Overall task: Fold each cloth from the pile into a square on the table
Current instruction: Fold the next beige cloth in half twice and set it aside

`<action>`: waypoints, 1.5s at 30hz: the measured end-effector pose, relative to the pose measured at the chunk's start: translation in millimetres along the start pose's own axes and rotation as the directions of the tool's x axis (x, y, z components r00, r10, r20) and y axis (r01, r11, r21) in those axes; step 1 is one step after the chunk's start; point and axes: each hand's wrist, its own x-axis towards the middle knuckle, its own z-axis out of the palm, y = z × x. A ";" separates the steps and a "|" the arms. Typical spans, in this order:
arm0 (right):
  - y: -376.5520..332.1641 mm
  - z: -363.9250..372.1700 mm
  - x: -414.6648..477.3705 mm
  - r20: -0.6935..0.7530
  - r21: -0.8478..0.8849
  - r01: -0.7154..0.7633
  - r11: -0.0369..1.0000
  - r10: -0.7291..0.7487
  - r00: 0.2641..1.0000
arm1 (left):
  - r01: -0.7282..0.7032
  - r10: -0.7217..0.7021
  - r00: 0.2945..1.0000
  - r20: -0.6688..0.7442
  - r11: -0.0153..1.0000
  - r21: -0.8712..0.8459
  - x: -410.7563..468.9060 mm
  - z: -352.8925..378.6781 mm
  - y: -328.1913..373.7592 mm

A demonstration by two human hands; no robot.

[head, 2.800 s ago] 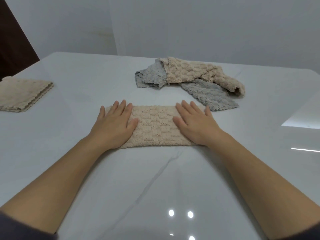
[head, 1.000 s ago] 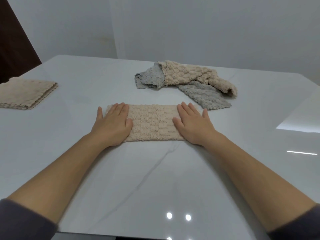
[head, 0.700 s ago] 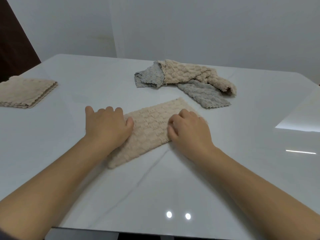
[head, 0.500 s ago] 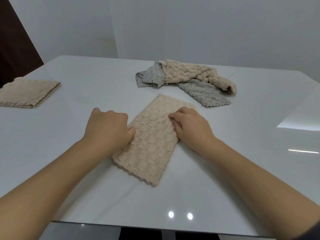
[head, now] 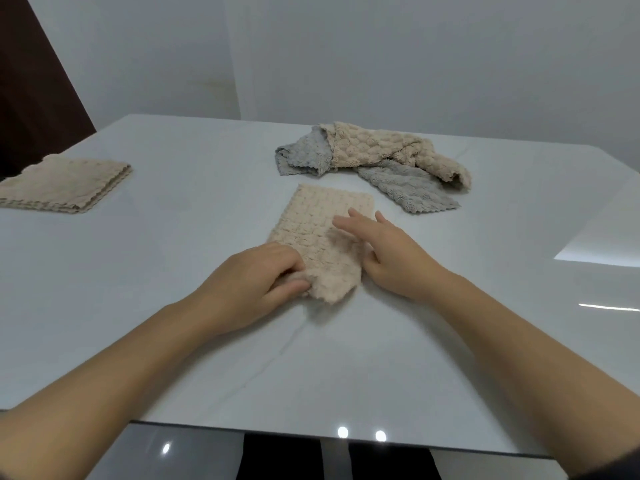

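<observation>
A beige waffle cloth (head: 322,220), folded to a long strip, lies on the white table (head: 173,306) and points away from me. My left hand (head: 252,282) pinches its near left corner, which is bunched and slightly lifted. At the strip's near right edge is my right hand (head: 388,251), fingers stretched over the cloth and thumb tucked at the edge. Behind the strip lies the pile (head: 377,161) of crumpled beige and grey cloths.
A stack of folded beige cloths (head: 65,183) sits at the table's far left. The table's near edge (head: 311,434) runs close below my forearms. A grey wall stands behind the table, with a dark door at the left.
The strip lay crosswise under both flat hands; it has been turned to point away from me. My left hand has gone to the near corner and pinched it, raising that end.
</observation>
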 end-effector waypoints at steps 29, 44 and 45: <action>-15.0 -5.2 -28.0 -0.096 0.395 -0.100 0.913 0.150 0.984 | 0.236 -0.272 0.959 -0.081 0.922 -0.306 -8.0 -17.0 -9.2; -22.7 4.6 64.2 -0.153 -0.077 -0.669 0.739 0.655 0.740 | 0.787 -0.778 0.605 -0.169 0.552 0.275 87.9 11.8 -13.6; -23.2 4.5 66.0 -0.153 -0.086 -0.673 0.734 0.658 0.737 | 0.785 -0.783 0.601 -0.163 0.540 0.304 89.6 11.7 -13.4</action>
